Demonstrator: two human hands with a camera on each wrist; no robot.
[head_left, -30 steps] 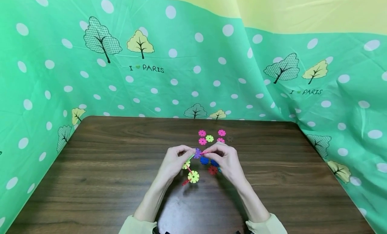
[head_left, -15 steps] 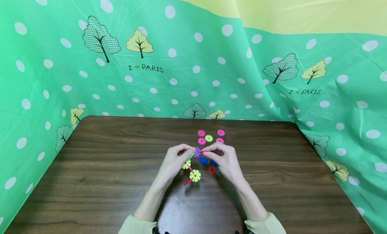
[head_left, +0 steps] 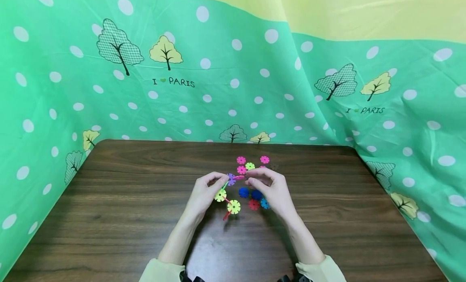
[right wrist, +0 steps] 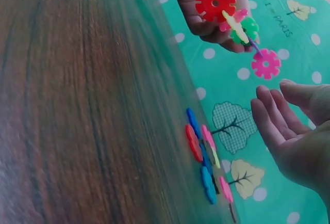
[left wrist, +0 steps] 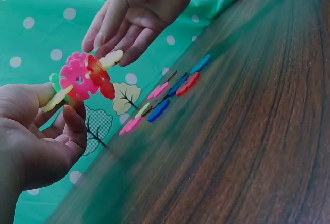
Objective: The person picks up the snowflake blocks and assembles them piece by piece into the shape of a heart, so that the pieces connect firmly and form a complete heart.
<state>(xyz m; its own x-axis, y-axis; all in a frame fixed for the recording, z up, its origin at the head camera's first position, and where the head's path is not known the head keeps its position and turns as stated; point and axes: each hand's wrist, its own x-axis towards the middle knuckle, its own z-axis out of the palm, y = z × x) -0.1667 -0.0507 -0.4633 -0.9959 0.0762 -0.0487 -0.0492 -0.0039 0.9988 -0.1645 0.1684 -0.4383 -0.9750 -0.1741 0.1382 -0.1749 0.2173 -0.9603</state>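
My left hand (head_left: 206,192) pinches a chain of interlocking notched plastic discs, raised above the table. In the head view the chain includes a purple disc (head_left: 231,179), a pink disc (head_left: 238,177) at its far end, two yellow-green discs (head_left: 234,207) and a red disc (head_left: 226,215) at the near end. A green disc sits partly behind the left fingers. My right hand (head_left: 268,189) is just right of the end pink disc, its fingers relaxed. The right wrist view shows a gap between that pink disc (right wrist: 258,66) and the right fingertips (right wrist: 264,94).
Loose discs lie on the dark wooden table (head_left: 120,209): blue ones (head_left: 243,192), a red one (head_left: 254,204), a light blue one (head_left: 265,203), several pink ones (head_left: 241,160), a yellow-green one (head_left: 249,166) and a brown one (head_left: 274,167). Green dotted cloth (head_left: 204,39) hangs behind.
My right hand has let go of the end pink disc, its fingers parting from it. My left hand has shifted slightly left with the chain.
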